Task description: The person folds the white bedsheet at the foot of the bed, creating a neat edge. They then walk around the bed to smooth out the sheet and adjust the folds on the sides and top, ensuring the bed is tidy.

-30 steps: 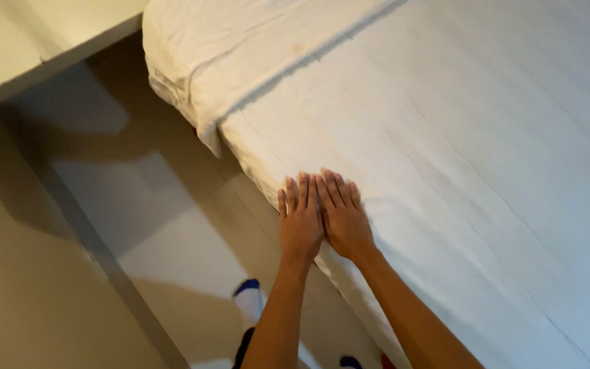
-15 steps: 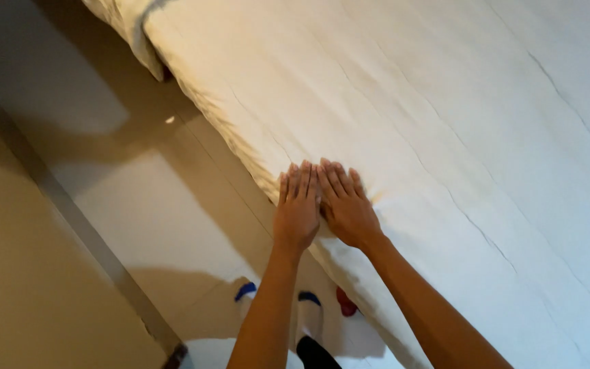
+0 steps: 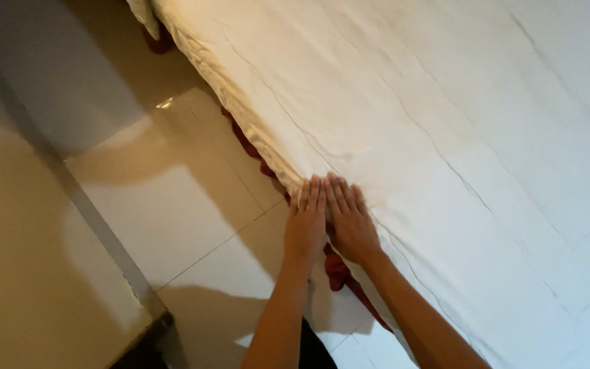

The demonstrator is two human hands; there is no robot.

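Both my hands lay flat, fingers unclenched: left hand (image 3: 305,229) and right hand (image 3: 349,225) touching, pressed on the sheet (image 3: 445,137) edge, which ran diagonally up-left

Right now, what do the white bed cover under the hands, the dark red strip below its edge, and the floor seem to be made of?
White bed cover: woven fabric, probably cotton, matte; it creases finely and bunches along the edge. Dark red strip: also cloth, soft and rumpled; the fibre cannot be told. Floor: glazed tile, likely ceramic, with a glossy glare and thin joint lines. Left hand and right hand lie flat on the cover's edge.
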